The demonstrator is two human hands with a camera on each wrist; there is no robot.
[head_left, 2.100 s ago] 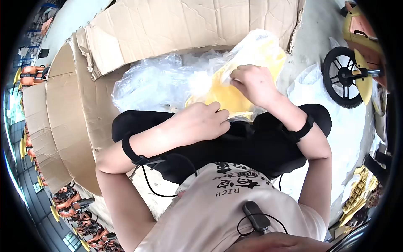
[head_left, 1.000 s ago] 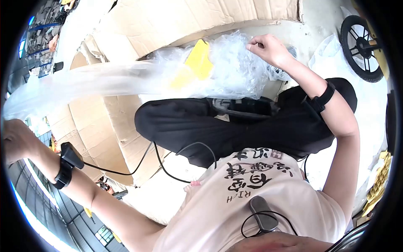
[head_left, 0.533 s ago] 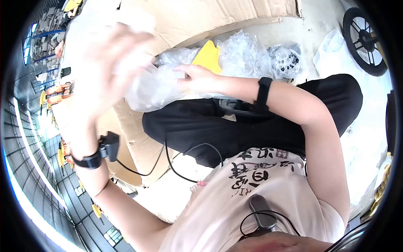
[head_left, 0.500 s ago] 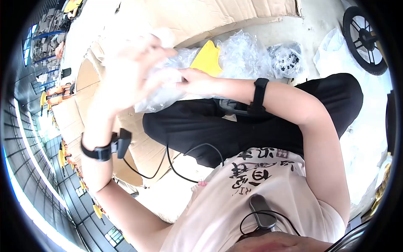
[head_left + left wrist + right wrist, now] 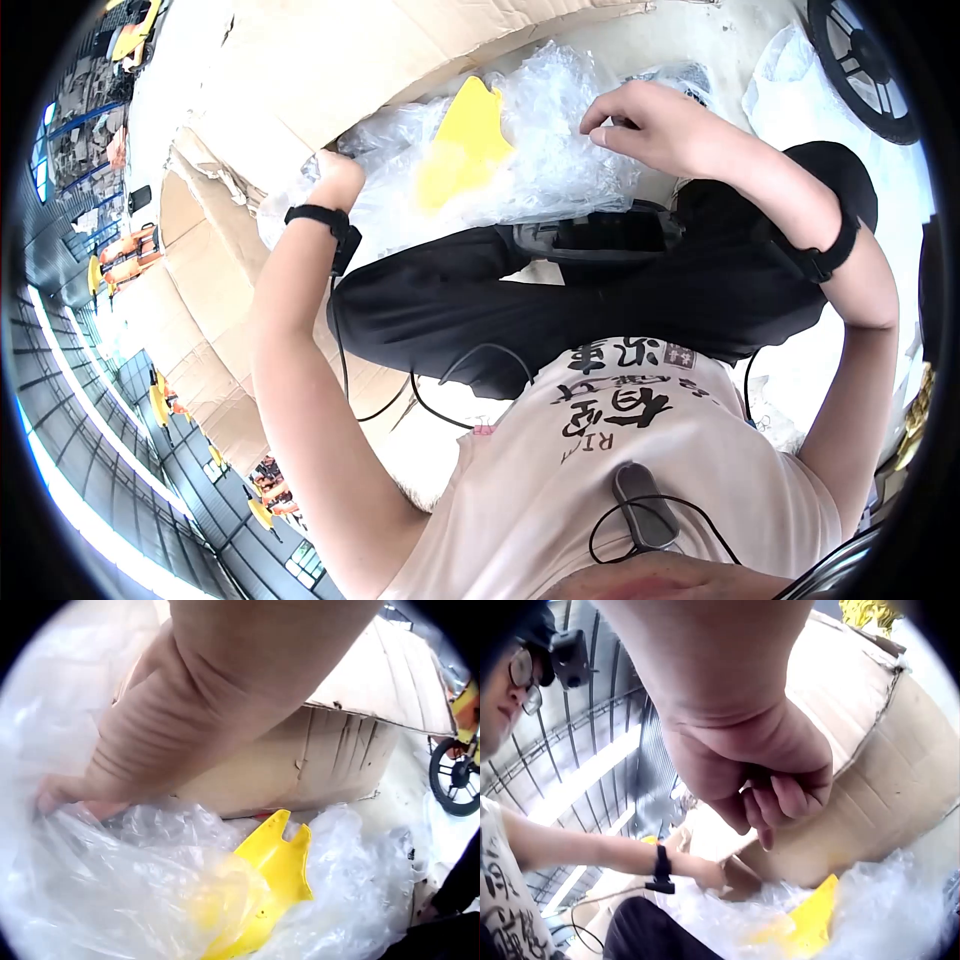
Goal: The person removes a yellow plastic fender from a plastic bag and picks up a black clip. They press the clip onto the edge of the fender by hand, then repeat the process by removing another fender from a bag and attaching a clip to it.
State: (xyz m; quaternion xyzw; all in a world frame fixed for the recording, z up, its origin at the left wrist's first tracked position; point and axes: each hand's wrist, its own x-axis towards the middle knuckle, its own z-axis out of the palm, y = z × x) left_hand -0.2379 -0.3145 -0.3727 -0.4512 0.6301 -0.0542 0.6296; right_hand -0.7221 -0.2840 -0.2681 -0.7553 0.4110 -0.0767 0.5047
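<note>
A notched yellow plastic panel [image 5: 470, 145] lies on crumpled clear plastic bags [image 5: 570, 140] in front of my crossed legs. Its lower end shows blurred through a layer of film. At the left of this pile, my left hand [image 5: 340, 180] reaches down away from the head camera. The left wrist view shows its fingertips gripping the clear plastic bag [image 5: 82, 877], which spreads over part of the panel [image 5: 277, 862]. My right hand [image 5: 650, 125] hovers above the right side of the pile. Its fingers [image 5: 780, 799] are loosely curled with nothing seen between them.
A large cardboard box [image 5: 330, 60] stands behind the pile, with its flaps [image 5: 200, 260] spreading left. A black-framed part [image 5: 610, 235] lies at my lap. At upper right are a wheel [image 5: 860, 70] and white wrapping [image 5: 785, 80]. Black cords [image 5: 350, 400] hang by my left arm.
My left hand swept far left with plastic film, came back toward my right hand, then went down at the pile's left. My right hand moved back right. The yellow panel now lies further left.
</note>
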